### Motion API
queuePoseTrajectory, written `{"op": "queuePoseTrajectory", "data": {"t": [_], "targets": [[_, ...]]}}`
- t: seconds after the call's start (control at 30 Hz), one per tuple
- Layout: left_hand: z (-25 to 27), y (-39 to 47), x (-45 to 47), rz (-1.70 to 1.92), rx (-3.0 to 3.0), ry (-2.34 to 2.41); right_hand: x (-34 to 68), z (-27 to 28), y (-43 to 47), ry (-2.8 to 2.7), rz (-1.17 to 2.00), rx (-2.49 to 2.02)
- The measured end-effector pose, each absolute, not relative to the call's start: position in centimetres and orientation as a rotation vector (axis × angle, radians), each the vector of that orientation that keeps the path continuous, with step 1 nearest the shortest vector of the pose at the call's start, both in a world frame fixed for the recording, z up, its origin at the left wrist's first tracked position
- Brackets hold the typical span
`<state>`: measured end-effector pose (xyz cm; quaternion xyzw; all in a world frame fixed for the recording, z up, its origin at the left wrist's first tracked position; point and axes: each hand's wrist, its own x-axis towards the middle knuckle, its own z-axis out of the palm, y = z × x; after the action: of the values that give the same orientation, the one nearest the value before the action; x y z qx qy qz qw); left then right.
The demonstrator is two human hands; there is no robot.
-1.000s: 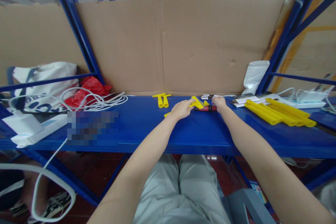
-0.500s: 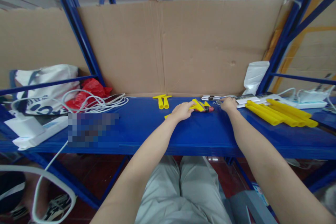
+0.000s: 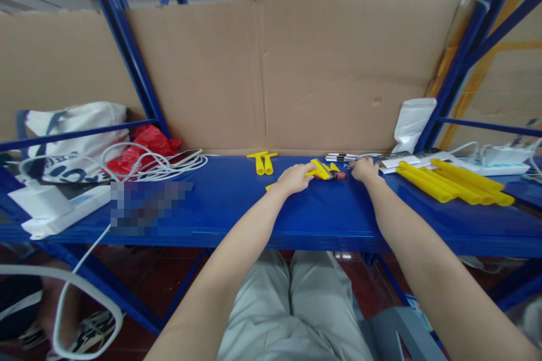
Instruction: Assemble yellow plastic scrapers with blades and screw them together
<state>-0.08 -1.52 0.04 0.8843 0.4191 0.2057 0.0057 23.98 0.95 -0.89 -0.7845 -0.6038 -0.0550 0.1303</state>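
My left hand (image 3: 296, 178) is closed around a yellow T-shaped scraper handle (image 3: 320, 170) lying low over the blue shelf. Its wide head points right, and a yellow end shows past the wrist on the left. Just beyond, a red-and-black tool (image 3: 340, 175), partly covered, rests on the shelf. My right hand (image 3: 365, 169) is at the small shiny metal bits (image 3: 348, 166), fingers bent and pinched together; what they hold, if anything, is too small to make out. Behind these lie thin white packs with black bands (image 3: 340, 157).
Two yellow T-shaped pieces (image 3: 259, 164) lie near the cardboard wall (image 3: 203, 79). Several yellow tubes (image 3: 449, 183) and flat white packs (image 3: 398, 162) sit at right. White cables (image 3: 182, 167), a red bag (image 3: 150, 144) and a power strip (image 3: 80, 208) occupy the left.
My right hand has shifted slightly left, nearer the red-and-black tool, and its fingers have moved over the metal bits. The left hand and the yellow scraper handle stay in place.
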Motion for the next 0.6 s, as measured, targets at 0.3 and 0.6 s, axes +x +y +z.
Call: {"op": "queuePoseTrajectory", "data": {"t": [0.3,0.6], "targets": [[0.2,-1.7,-0.1,0.612,2.777,1.324,23.6,-0.6,0.8,-1.703,-0.101,-2.254],[0.1,-1.6,-0.1,0.638,2.780,1.307,23.7,-0.9,1.8,-1.636,-0.042,-2.205]]}}
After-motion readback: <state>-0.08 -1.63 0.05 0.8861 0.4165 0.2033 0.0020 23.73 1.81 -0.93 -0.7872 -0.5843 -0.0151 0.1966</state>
